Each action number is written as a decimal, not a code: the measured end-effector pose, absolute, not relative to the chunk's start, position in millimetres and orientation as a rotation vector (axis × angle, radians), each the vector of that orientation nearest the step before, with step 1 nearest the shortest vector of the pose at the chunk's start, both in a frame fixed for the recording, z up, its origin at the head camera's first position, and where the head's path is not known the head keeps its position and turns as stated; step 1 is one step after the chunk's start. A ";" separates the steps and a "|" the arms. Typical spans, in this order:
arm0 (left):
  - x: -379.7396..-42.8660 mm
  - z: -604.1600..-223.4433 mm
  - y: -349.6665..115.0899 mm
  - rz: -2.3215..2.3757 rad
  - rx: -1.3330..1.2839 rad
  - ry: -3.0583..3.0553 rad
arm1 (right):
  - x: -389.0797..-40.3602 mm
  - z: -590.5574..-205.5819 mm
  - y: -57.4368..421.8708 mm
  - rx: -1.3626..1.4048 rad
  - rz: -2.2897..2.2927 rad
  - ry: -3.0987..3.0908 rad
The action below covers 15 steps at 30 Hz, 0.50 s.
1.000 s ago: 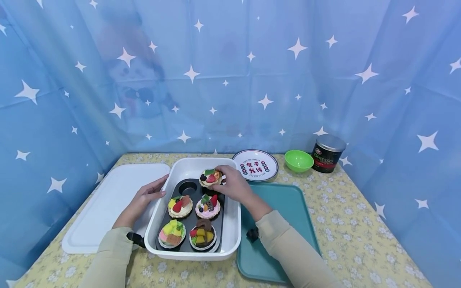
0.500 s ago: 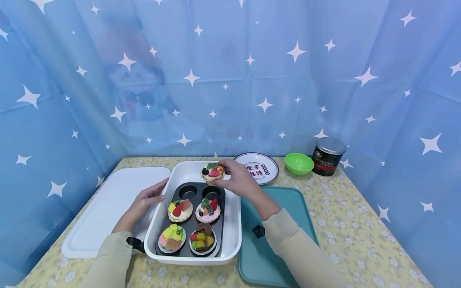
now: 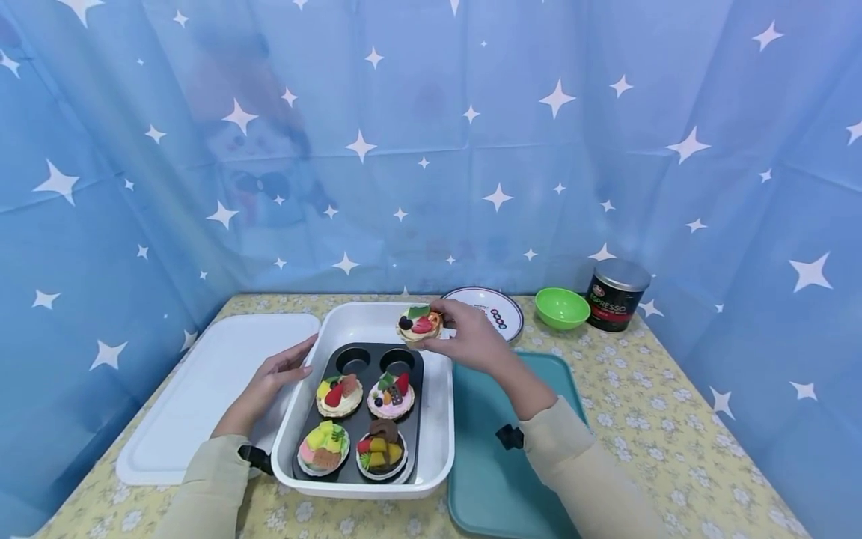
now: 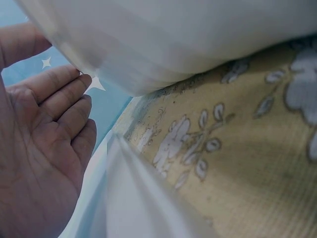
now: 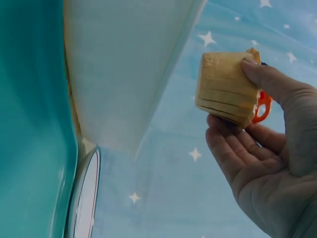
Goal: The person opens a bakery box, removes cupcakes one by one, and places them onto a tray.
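Between thumb and fingers, my right hand (image 3: 474,337) pinches a fruit-topped cupcake (image 3: 419,329), lifted over the far right of a white basin (image 3: 439,419). Its ridged yellowish cup (image 5: 225,89) faces the right wrist camera. A black muffin pan (image 3: 374,355) lies in the basin. Its two far wells show bare; the nearer wells hold cupcakes with strawberry (image 3: 339,396), pink cream (image 3: 390,396), yellow fruit (image 3: 323,448) and chocolate (image 3: 381,451). At the basin's left side is my left hand (image 3: 272,378), fingers extended, fingertips at the wall (image 4: 148,44).
A white tray (image 3: 195,389) lies left of the basin, a teal tray (image 3: 498,464) on its right. Farther back are a patterned plate (image 3: 481,298), a green bowl (image 3: 562,308) and an espresso tin (image 3: 616,296). A starry blue curtain (image 3: 431,150) hangs behind the table.
My right hand has raised the cupcake out of the far right well, baring that well, and carried it rightward toward the basin's rim. The left hand has stayed at the basin's side.
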State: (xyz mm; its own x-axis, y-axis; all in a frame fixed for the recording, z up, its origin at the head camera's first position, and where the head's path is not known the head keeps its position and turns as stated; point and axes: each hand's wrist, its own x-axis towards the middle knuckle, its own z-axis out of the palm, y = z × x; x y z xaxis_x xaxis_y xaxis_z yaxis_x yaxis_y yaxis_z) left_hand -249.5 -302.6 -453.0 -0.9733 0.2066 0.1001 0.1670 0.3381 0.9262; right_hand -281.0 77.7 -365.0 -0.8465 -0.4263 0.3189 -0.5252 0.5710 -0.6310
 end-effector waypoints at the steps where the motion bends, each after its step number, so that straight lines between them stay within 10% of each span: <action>1: -249.5 -452.8 -302.2 1.749 0.355 2.543 | -280.1 -364.9 82.2 0.804 1.144 -2.659; 15: -250.1 -457.4 -306.7 1.757 0.391 2.537 | -282.2 -370.6 139.1 0.746 1.174 -2.663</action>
